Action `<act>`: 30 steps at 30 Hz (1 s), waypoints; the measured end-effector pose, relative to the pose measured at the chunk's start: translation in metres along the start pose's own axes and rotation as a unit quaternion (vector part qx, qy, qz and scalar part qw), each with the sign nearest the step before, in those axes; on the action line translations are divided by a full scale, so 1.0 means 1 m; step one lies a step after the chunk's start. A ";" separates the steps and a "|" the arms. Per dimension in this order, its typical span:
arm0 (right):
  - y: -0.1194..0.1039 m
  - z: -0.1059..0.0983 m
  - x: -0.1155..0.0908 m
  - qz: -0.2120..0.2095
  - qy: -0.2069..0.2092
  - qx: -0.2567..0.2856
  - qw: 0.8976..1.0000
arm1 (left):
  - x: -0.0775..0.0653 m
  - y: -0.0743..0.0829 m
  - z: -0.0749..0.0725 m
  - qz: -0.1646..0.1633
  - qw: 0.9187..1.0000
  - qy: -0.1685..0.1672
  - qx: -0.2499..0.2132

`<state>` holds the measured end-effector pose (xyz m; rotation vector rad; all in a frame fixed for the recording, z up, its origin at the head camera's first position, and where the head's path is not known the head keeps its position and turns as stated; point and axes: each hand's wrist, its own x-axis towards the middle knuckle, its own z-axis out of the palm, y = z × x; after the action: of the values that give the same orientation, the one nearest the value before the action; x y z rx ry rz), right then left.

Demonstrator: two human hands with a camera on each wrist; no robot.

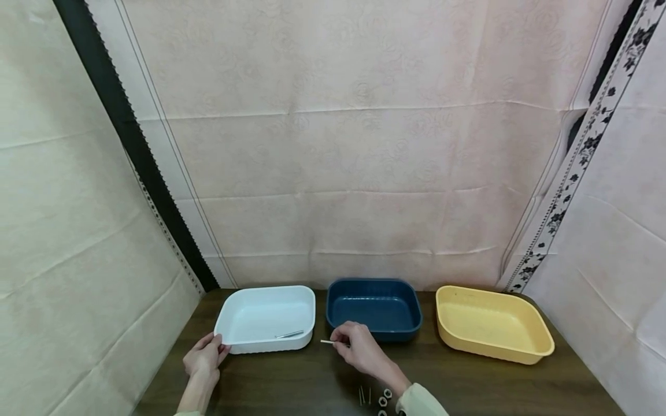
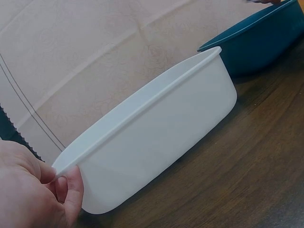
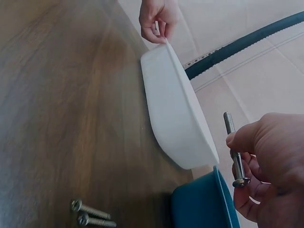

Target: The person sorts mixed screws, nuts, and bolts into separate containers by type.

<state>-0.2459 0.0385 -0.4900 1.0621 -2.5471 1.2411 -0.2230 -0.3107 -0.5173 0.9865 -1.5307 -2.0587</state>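
Observation:
My left hand pinches the front left corner of the white tray between thumb and fingers, at the rim. A slim metal bolt lies inside that tray near its front right. With thumb and fingers my right hand pinches another bolt, silvery, with a threaded shank and a flanged head. In the head view this hand is just in front of the blue tray, overlapping its front rim, and the bolt's end points toward the white tray.
Two more bolts lie on the brown wooden table below my right hand, beside several metal nuts. A yellow tray stands at the right. Pale cloth hangs behind and on both sides.

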 end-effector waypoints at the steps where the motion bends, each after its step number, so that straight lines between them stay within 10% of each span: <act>1: -0.001 0.001 0.002 -0.003 0.002 -0.002 1.000 | 0.000 0.000 0.000 0.000 1.000 0.000 -0.001; 30: -0.024 0.045 0.067 -0.014 -0.011 -0.048 0.999 | 0.004 -0.004 0.001 -0.001 1.000 0.005 -0.002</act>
<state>-0.2724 -0.0406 -0.4782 1.0929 -2.5686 1.0939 -0.2261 -0.3115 -0.5221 0.9942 -1.5200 -2.0550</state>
